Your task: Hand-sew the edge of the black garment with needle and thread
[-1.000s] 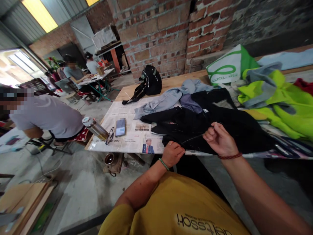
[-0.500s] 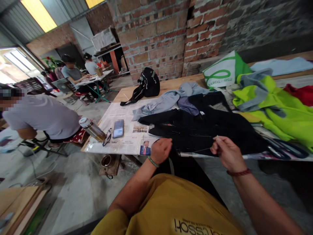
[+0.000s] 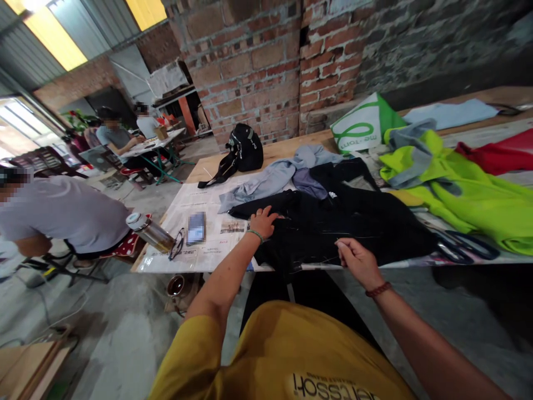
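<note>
On the white-and-green bag [image 3: 353, 130] we make out letters like "me-Tom" beneath a green loop emblem. Dark lettering crosses the mustard-yellow shirt [image 3: 308, 339]; we catch only "sso" with any confidence. We cannot read the printed newspaper sheets [image 3: 189, 200], the black fabric bag's [image 3: 251, 154] pale lettering or the black cloth's [image 3: 375, 216] small white mark.

The left hand [image 3: 262, 224], a fist at the near edge of the table [image 3: 277, 149] half a second ago, now lies farther in with fingers spread on the black garment [image 3: 362, 219]. Its forearm [image 3: 227, 272] and the cloth now hide the printed portrait by that edge. The right hand [image 3: 357, 259] has shifted back leftward along the near edge.
</note>
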Demonstrator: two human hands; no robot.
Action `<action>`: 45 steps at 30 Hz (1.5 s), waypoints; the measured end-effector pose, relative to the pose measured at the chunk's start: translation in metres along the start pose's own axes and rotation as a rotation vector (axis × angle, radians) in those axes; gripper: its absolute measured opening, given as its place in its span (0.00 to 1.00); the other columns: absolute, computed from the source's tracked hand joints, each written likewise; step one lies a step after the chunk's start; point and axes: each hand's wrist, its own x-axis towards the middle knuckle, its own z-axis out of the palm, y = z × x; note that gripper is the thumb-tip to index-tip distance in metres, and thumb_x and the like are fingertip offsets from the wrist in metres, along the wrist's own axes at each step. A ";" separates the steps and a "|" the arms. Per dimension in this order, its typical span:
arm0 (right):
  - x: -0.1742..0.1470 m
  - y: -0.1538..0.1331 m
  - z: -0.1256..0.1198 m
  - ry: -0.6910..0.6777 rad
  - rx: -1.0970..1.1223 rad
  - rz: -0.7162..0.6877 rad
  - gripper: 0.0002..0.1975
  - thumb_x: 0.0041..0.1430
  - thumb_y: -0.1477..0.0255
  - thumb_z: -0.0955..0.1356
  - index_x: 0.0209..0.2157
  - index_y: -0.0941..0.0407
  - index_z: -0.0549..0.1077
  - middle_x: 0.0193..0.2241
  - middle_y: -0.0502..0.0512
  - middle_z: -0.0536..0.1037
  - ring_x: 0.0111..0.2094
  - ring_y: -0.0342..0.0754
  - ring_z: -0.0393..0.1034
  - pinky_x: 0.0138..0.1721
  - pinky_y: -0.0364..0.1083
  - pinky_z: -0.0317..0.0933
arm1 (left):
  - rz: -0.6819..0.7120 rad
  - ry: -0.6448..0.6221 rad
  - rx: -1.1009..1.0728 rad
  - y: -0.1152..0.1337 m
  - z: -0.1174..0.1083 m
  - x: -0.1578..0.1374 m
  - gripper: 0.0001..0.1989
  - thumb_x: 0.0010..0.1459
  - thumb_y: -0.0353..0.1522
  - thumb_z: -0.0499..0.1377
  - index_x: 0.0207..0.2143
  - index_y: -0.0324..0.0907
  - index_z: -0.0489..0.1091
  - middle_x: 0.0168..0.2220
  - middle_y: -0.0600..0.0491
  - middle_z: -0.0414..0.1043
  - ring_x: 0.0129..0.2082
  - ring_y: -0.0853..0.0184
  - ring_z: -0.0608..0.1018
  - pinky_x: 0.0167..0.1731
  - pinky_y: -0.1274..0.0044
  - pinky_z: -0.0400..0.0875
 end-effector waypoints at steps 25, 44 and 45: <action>-0.002 0.003 -0.005 -0.003 0.017 -0.042 0.16 0.56 0.57 0.61 0.32 0.56 0.69 0.17 0.45 0.65 0.17 0.40 0.61 0.20 0.40 0.56 | -0.632 0.249 -1.092 0.013 -0.078 -0.017 0.11 0.51 0.24 0.56 0.39 0.38 0.67 0.32 0.53 0.71 0.29 0.71 0.74 0.33 0.76 0.72; -0.001 0.007 -0.005 -0.017 0.021 -0.041 0.15 0.57 0.58 0.61 0.33 0.56 0.68 0.17 0.45 0.65 0.17 0.39 0.60 0.20 0.40 0.56 | 0.062 -0.025 0.065 0.066 -0.084 -0.017 0.24 0.50 0.22 0.53 0.51 0.42 0.66 0.44 0.48 0.71 0.45 0.63 0.72 0.47 0.72 0.66; -0.001 0.008 -0.005 -0.012 0.016 -0.046 0.16 0.57 0.58 0.61 0.33 0.56 0.68 0.17 0.46 0.65 0.17 0.40 0.60 0.20 0.40 0.56 | 0.088 0.026 0.131 0.065 -0.100 -0.014 0.27 0.49 0.21 0.53 0.53 0.42 0.64 0.43 0.48 0.70 0.45 0.61 0.71 0.47 0.70 0.65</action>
